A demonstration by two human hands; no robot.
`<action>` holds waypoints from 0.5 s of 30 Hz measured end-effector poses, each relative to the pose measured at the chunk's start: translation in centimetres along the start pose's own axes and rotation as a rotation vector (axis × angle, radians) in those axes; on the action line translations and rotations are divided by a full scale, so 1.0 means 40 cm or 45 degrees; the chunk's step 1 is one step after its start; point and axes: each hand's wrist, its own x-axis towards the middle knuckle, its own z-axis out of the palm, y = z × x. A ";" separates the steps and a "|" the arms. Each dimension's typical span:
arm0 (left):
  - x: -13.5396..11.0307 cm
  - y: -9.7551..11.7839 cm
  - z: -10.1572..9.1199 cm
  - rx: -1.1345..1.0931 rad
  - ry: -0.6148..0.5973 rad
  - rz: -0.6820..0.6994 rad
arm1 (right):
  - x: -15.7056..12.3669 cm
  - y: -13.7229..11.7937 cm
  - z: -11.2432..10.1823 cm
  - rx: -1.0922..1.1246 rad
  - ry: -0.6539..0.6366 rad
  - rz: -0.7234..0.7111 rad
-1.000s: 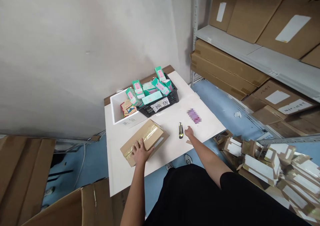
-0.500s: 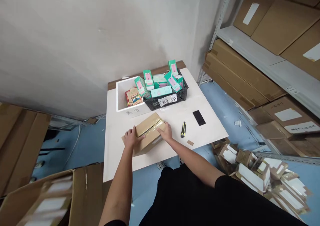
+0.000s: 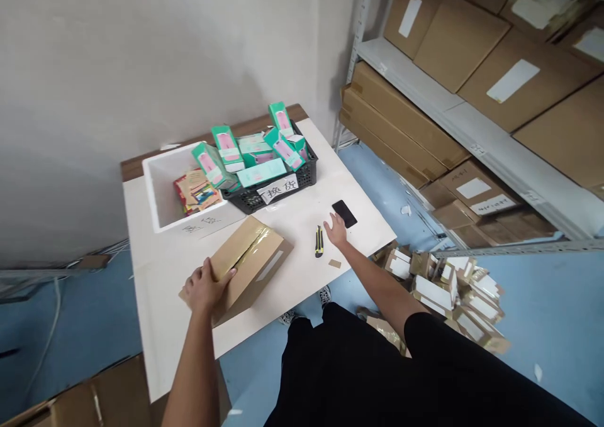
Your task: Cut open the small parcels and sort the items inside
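A taped cardboard box [image 3: 255,251] lies on the white table, with a dark gap along its top seam beside shiny tape. My left hand [image 3: 206,287] grips the box at its left end, thumb across the top. Away from the box, my right hand [image 3: 336,231] is open with fingers apart, beside the lower left edge of a black phone [image 3: 345,214]; whether it touches the phone I cannot tell. Just left of that hand lies a yellow and black box cutter [image 3: 319,241]. A small brown cardboard scrap [image 3: 335,263] is close to the cutter.
At the back of the table [image 3: 165,326] stand a white foam bin [image 3: 151,194] holding packets and a black basket [image 3: 309,174] of green and pink boxes. Shelves [image 3: 425,75] with cartons rise at the right. Several small boxes [image 3: 433,292] are piled on the blue floor.
My right hand has left the box and moved right, over to the phone. The left hand stays on the box. The view has turned to the right.
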 end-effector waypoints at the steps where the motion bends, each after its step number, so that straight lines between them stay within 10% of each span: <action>1: 0.004 0.001 0.001 0.003 -0.005 -0.007 | 0.026 0.047 -0.025 -0.089 -0.038 0.036; 9: 0.024 -0.004 0.008 0.047 -0.048 -0.056 | 0.155 0.188 -0.045 -0.395 -0.436 0.057; 15: 0.031 -0.018 0.007 0.059 -0.068 -0.057 | 0.074 0.149 -0.014 -0.286 -0.267 0.018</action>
